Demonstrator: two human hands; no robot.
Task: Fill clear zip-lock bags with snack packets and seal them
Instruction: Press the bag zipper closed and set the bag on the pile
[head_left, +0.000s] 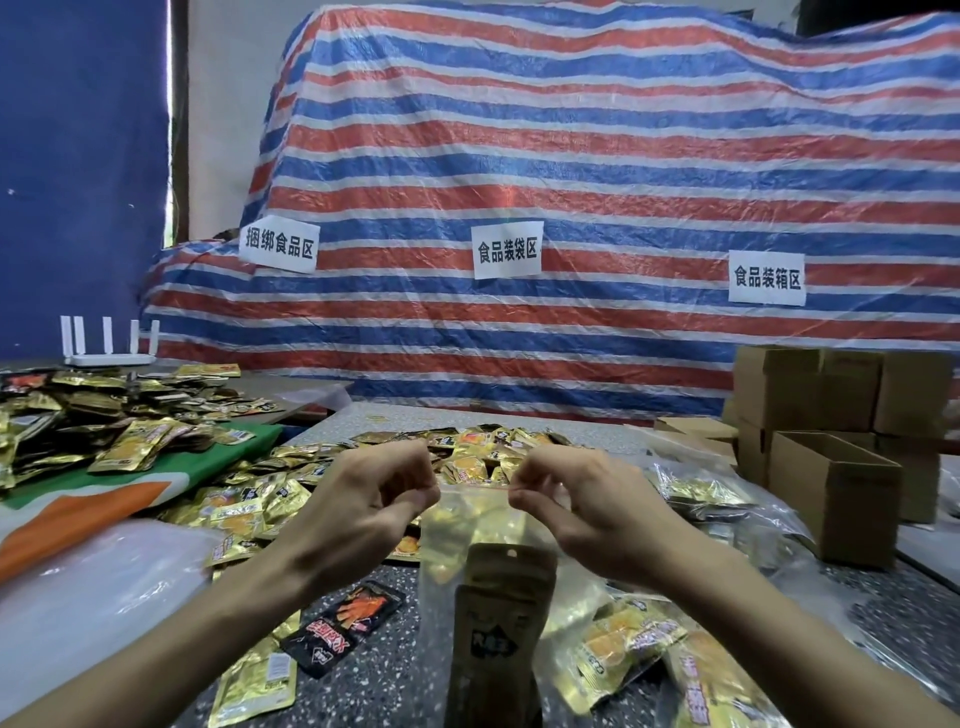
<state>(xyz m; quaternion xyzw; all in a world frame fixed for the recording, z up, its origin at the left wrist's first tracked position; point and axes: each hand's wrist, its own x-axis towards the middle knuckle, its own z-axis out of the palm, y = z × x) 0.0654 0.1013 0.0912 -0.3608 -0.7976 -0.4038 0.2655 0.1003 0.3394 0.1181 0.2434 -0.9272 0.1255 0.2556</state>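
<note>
fingers (422, 492) pinch zip-lock bag (480, 522) top; hands: left hand (358, 509), right hand (582, 514)

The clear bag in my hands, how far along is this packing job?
Done: several filled bags lie at the right. In hand: the left hand and right hand pinch the top edge of a clear bag holding gold packets and a brown pouch; I cannot tell whether its zip is closed. Left: many loose packets cover the table.
</note>
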